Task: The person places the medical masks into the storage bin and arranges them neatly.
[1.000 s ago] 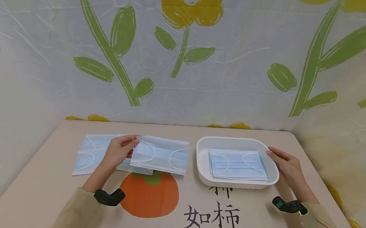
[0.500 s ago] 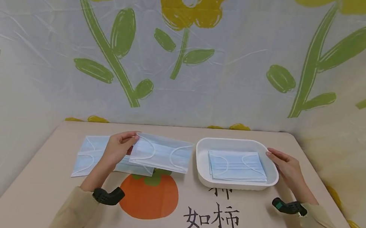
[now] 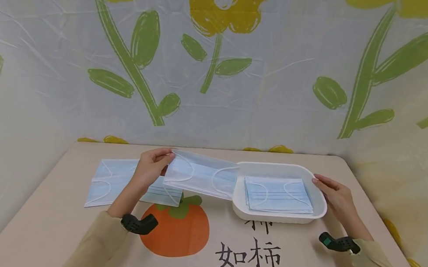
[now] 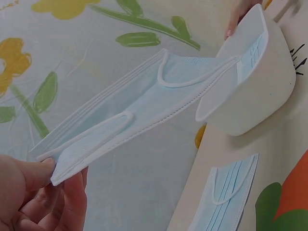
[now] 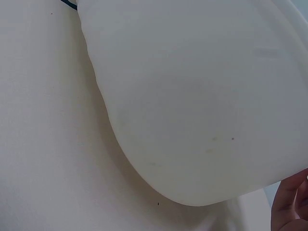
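My left hand (image 3: pixel 150 168) pinches a light blue face mask (image 3: pixel 201 174) by its left end, thumb on top. The mask hangs above the table, and its far end overlaps the left rim of a white plastic basin (image 3: pixel 295 217). Inside the basin lies a small stack of blue masks (image 3: pixel 278 194) with white ear loops. On the basin's right side, my right hand (image 3: pixel 337 200) grips the rim between thumb and fingers. The right wrist view shows the basin's outer wall (image 5: pixel 192 120) with part of that hand at the lower right.
More face masks (image 3: pixel 107 183) lie on the table left of the basin, partly behind my left forearm. The tablecloth (image 3: pixel 48 229) bears an orange persimmon print (image 3: pixel 175 232) and dark characters. A flower-patterned curtain (image 3: pixel 260 112) stands behind the table.
My left hand has moved right and slightly up with the mask, whose far end now reaches the basin's rim. The right hand stays at the basin.
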A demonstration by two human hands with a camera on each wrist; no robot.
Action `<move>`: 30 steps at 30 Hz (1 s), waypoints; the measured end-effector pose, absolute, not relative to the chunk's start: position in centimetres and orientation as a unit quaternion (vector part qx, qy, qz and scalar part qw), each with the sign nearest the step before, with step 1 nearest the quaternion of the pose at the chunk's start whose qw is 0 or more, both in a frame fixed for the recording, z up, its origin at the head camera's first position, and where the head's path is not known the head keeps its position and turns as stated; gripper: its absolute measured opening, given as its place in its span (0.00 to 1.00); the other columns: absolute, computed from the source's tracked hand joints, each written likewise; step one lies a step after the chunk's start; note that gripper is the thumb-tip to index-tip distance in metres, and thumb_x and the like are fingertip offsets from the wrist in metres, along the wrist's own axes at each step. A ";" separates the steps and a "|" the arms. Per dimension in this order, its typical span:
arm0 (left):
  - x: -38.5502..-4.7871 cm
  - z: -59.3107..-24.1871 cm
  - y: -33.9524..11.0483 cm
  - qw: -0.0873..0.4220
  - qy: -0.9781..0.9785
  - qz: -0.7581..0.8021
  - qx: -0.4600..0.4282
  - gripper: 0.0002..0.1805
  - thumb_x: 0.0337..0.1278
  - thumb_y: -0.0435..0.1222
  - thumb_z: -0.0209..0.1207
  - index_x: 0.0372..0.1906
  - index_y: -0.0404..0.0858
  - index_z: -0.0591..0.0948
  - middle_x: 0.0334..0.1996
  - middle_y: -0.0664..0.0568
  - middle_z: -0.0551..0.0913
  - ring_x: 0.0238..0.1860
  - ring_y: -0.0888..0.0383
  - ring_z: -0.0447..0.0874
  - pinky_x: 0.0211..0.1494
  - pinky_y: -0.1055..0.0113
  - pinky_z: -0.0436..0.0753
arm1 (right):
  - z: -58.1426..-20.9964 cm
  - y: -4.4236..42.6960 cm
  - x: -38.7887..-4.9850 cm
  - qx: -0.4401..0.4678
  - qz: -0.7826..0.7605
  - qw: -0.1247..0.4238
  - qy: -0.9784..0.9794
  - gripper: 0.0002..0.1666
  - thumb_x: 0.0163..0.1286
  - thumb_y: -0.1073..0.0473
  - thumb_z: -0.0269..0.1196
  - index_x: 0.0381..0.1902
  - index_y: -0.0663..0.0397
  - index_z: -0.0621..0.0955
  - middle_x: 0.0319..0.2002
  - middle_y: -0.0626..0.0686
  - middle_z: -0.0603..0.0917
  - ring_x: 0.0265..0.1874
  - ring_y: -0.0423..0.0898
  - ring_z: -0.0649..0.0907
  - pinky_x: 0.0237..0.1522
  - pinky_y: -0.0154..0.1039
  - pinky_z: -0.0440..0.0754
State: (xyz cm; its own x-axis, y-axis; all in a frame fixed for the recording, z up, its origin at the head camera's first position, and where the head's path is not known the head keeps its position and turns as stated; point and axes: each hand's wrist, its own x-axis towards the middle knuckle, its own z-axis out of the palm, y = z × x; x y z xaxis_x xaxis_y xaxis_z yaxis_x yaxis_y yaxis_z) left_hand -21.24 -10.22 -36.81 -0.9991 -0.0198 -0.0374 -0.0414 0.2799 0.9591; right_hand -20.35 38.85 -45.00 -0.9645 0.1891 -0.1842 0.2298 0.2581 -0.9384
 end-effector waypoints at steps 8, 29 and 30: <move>-21.5 -37.0 -7.7 0.013 0.783 0.621 -0.003 0.16 0.65 0.34 0.57 0.55 0.33 0.80 0.41 0.43 0.87 0.21 0.65 0.74 0.29 0.75 0.78 | -45.0 38.8 -20.2 0.138 -0.591 0.018 0.795 0.43 0.64 0.38 0.61 0.69 0.55 0.67 0.40 0.25 0.72 0.35 0.20 0.76 0.42 0.20 0.78; -21.6 -38.0 -2.1 0.023 0.766 0.642 0.023 0.14 0.65 0.34 0.57 0.53 0.35 0.81 0.32 0.48 0.85 0.19 0.61 0.70 0.25 0.74 0.78 | -45.0 38.9 -20.3 0.133 -0.602 0.012 0.787 0.41 0.63 0.39 0.62 0.68 0.54 0.69 0.37 0.23 0.73 0.36 0.21 0.78 0.42 0.19 0.78; -21.6 -38.1 -1.9 0.024 0.769 0.638 0.026 0.14 0.65 0.35 0.57 0.53 0.35 0.80 0.33 0.47 0.85 0.19 0.61 0.70 0.25 0.74 0.78 | -45.0 38.9 -20.3 0.131 -0.603 0.011 0.787 0.41 0.64 0.40 0.62 0.68 0.54 0.69 0.37 0.24 0.73 0.36 0.21 0.78 0.42 0.20 0.78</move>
State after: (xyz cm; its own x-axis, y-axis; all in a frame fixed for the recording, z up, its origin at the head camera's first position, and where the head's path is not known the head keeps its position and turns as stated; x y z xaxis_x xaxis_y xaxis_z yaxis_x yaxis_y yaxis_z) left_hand -21.59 -1.87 -38.11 -0.9975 0.0712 -0.0046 0.0086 0.1847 0.9827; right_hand -20.32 38.89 -44.98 -0.9656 0.1925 -0.1747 0.2189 0.2397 -0.9459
